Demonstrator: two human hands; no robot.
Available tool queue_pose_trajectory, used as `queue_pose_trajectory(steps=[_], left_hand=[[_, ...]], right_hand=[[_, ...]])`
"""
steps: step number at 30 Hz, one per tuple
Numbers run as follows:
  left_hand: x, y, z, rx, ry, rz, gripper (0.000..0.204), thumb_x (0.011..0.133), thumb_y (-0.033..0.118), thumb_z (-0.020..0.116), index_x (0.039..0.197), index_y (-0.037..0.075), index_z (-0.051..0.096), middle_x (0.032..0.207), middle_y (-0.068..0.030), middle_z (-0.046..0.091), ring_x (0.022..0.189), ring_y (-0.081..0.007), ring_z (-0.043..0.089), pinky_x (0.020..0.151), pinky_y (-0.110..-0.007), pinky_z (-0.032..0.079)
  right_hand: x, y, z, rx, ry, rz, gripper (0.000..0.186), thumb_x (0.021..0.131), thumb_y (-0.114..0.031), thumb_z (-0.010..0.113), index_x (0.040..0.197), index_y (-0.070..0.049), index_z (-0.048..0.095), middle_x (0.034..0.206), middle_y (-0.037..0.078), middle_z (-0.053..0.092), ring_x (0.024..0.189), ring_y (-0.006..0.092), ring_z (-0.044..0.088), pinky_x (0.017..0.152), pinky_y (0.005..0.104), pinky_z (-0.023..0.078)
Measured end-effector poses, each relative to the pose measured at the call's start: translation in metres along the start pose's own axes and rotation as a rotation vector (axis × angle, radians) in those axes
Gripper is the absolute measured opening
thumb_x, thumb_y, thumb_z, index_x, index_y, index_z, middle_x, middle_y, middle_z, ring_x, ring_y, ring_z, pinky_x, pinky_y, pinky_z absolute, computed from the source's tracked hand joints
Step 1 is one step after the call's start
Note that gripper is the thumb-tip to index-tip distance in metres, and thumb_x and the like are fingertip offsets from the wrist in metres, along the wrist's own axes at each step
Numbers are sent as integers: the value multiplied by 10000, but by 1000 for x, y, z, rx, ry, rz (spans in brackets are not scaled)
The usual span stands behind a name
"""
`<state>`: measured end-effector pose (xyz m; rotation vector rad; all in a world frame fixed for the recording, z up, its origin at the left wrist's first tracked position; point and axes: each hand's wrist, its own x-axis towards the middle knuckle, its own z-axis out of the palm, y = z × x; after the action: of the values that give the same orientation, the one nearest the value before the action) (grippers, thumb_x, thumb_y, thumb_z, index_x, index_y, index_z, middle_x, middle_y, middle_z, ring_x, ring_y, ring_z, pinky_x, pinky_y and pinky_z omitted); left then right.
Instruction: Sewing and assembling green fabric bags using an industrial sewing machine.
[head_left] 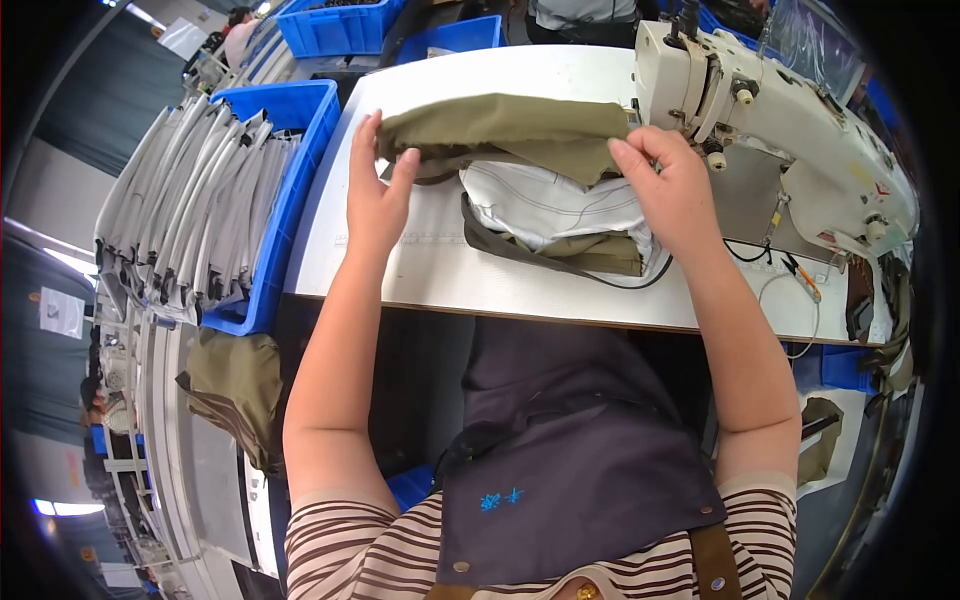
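An olive-green fabric piece [500,125] stretches between my two hands above the white table. At its right end, my right hand [670,185] is closed, pinching the edge between thumb and fingers close to the sewing machine's needle area. My left hand [378,205] is at the left end, thumb and fingers apart, touching the fabric without a visible pinch. Below the raised piece lie a white lining piece [555,205] with stitched lines and more olive fabric [600,252]. A dark strip [500,243] curves around their lower left side.
A white sewing machine [780,140] stands on the right of the white table [400,270]. On the left, a blue bin [268,270] holds a stack of grey-white fabric pieces [190,210]. Olive fabric [235,385] hangs below it. An orange-handled tool [803,280] lies near the machine.
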<state>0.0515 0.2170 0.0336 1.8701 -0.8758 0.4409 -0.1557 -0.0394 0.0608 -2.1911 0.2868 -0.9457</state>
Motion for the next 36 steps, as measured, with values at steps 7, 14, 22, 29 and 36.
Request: queue_pose_trajectory(steps=[7, 14, 22, 29, 36], left_hand=[[-67, 82, 35, 302, -355, 521, 487, 679, 358, 860, 1093, 164, 693, 1065, -21, 647, 1046, -259, 583, 917, -449, 380], [-111, 56, 37, 401, -498, 578, 258, 778, 175, 761, 1010, 172, 651, 1127, 0, 646, 1083, -213, 598, 927, -491, 387], [-115, 66, 27, 299, -607, 466, 294, 773, 270, 819, 895, 117, 599, 1237, -60, 662, 1149, -257, 634, 1012, -510, 367], [-99, 77, 25, 166, -511, 522, 310, 754, 315, 832, 841, 116, 611, 1121, -47, 682, 974, -254, 625, 854, -420, 419], [-72, 96, 29, 89, -240, 649, 246, 755, 191, 801, 775, 92, 577, 1045, -50, 656, 918, -255, 592, 765, -399, 434]], right_hand=[[-7, 26, 0, 331, -104, 259, 326, 1013, -275, 575, 829, -8, 545, 697, 87, 570, 717, 148, 613, 662, 346, 454], [-8, 9, 1, -62, -330, 208, 248, 1060, -275, 496, 988, -42, 543, 758, 76, 577, 669, 204, 701, 654, 322, 459], [-9, 15, 1, 78, -329, 263, 294, 1042, -291, 494, 899, -35, 507, 747, 129, 633, 670, 250, 707, 625, 400, 462], [-21, 11, -6, -72, -351, 84, 202, 984, -219, 597, 912, -33, 570, 786, 116, 616, 752, 285, 681, 674, 406, 482], [-58, 11, -14, -310, -362, -525, 154, 814, -100, 742, 875, -48, 611, 958, 120, 644, 958, 313, 628, 1049, 498, 464]])
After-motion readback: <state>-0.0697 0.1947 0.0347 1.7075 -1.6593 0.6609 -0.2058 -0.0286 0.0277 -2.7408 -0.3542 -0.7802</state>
